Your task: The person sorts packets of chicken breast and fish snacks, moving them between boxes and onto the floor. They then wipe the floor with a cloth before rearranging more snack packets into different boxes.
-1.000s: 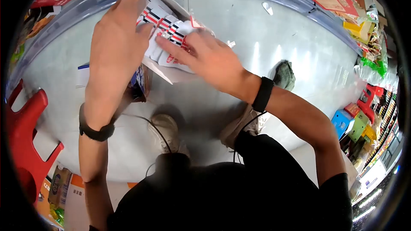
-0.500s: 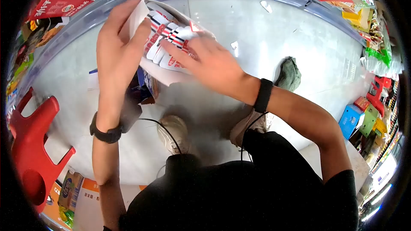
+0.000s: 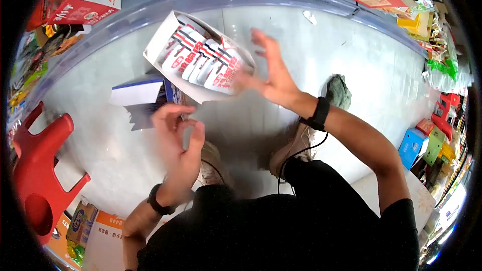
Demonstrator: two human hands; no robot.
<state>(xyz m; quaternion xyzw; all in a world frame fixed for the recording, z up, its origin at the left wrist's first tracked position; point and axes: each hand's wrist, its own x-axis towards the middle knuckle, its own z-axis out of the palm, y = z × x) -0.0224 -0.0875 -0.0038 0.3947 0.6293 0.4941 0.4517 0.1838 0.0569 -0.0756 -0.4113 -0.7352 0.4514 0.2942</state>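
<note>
Glossy paper packets (image 3: pixel 203 62) in a matt cardboard box (image 3: pixel 159 40).

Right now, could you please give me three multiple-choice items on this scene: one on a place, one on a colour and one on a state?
1. Where does the stool stand?
A) on the person's left
B) on the person's right
C) on a shelf

2. What colour is the right wristband?
A) white
B) black
C) blue

3. How is the right hand?
A) shut on a packet
B) flat on the floor
C) open, fingers spread

Answers:
1 A, it fills the left edge of the view.
2 B, a black band circles that wrist.
3 C, its fingers are spread beside the box of packets.
</note>
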